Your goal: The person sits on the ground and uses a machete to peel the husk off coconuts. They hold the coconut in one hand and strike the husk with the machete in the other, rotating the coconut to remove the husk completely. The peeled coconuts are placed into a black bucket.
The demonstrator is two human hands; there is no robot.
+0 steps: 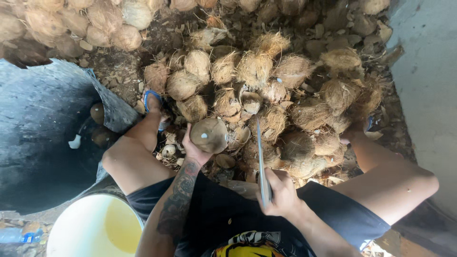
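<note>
Between the knees, left hand cups a husked coconut over the coconut pile; right hand is clenched on a long knife. Risk: blade sits near the left fingers, so a glancing chop off the round shell could cut them.

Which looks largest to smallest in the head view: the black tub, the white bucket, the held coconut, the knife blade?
1. black tub
2. white bucket, though nearness to the camera may enlarge it
3. coconut in the left hand
4. knife blade, long but thin
</note>
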